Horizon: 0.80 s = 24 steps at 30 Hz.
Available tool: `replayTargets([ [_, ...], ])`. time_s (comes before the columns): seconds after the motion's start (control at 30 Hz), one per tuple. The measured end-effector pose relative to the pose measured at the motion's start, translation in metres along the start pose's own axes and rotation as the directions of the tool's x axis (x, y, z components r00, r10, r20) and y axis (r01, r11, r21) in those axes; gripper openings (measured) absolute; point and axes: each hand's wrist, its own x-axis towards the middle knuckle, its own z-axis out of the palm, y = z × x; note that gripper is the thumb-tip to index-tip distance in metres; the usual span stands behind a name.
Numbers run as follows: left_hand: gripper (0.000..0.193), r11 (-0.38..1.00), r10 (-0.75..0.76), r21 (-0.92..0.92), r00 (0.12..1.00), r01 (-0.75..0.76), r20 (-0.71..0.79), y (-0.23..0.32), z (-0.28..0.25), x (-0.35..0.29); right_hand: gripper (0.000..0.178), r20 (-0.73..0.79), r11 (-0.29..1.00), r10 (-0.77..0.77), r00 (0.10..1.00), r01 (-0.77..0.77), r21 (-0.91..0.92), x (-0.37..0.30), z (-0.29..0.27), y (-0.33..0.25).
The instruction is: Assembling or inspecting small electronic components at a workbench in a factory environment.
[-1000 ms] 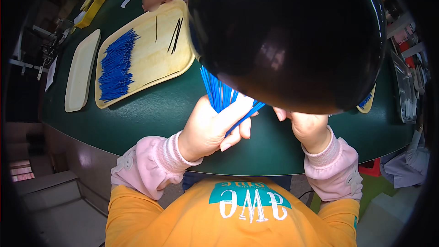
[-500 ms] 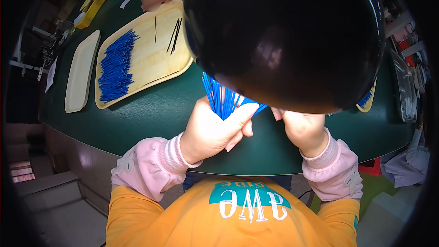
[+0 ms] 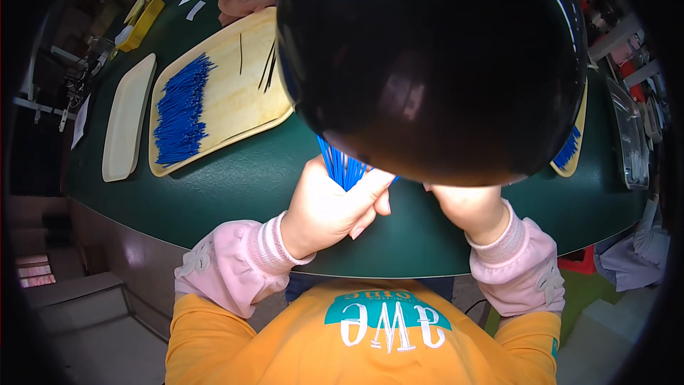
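My left hand (image 3: pixel 324 207) is closed around a fanned bundle of thin blue wires (image 3: pixel 339 160), whose ends point up and away from me. Its thumb lies across the bundle toward the right. A large glossy black dome (image 3: pixel 434 64) covers the far part of the wires. My right hand (image 3: pixel 470 208) reaches under the near rim of that dome. Only its back and wrist show clearly; most of its fingers, and anything in them, are hidden. A gap of green table separates the visible parts of both hands.
On the green table (image 3: pixel 235 192), a cream tray (image 3: pixel 239 110) at left holds many blue wires (image 3: pixel 182 110) and several black strips (image 3: pixel 268 68). Left of it lies a narrow pale tray (image 3: pixel 130 117). At right are another wire tray (image 3: pixel 568 164) and a clear box (image 3: pixel 630 150).
The black dome sits slightly further left and lower in view, covering more of the wires and my right fingers. My left hand keeps its hold. A rounded shape behind the cream tray no longer shows.
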Motion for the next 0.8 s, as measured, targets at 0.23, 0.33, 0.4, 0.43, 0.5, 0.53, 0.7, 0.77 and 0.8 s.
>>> replayTargets([
  [0.23,0.011,1.000,0.016,-0.023,1.000,-0.016,-0.008,-0.002,-0.001,0.000,0.008,-0.020,0.978,0.011,1.000,-0.007,0.211,0.002,0.003,0.004],
  [0.33,0.010,0.996,0.018,-0.090,1.000,-0.015,0.026,-0.004,-0.002,0.000,0.011,0.038,0.848,0.218,0.975,-0.209,0.488,0.004,0.001,0.002],
  [0.4,0.010,0.998,-0.006,-0.062,1.000,0.008,0.027,-0.005,-0.003,0.001,0.014,0.041,0.966,0.050,0.998,-0.059,0.250,0.005,0.001,0.004],
  [0.43,0.010,0.998,-0.007,-0.062,1.000,0.009,0.028,-0.004,-0.004,0.000,0.014,0.044,0.962,0.054,0.998,-0.064,0.264,0.005,0.002,0.004],
  [0.5,0.009,0.997,-0.029,-0.072,0.998,0.032,0.049,-0.002,-0.003,0.000,0.014,0.069,0.958,0.063,0.996,-0.080,0.276,0.008,0.001,-0.001],
  [0.53,0.009,0.997,-0.025,-0.072,0.998,0.029,0.053,-0.001,-0.003,0.000,0.015,0.084,0.862,0.140,0.987,-0.163,0.479,0.009,0.001,0.000],
  [0.7,0.010,0.994,-0.001,-0.112,0.997,0.010,0.073,0.000,-0.003,0.003,0.014,0.111,0.860,0.139,0.984,-0.175,0.480,0.008,-0.004,0.003],
  [0.77,0.010,0.997,0.003,-0.071,0.992,0.006,0.122,-0.001,-0.001,0.003,0.016,0.031,0.842,0.148,0.989,-0.142,0.520,0.007,0.008,-0.003],
  [0.8,0.026,0.992,0.028,-0.123,0.991,-0.012,0.131,0.000,-0.001,0.001,0.016,0.008,0.863,0.130,0.991,-0.117,0.492,0.010,0.000,-0.007],
])
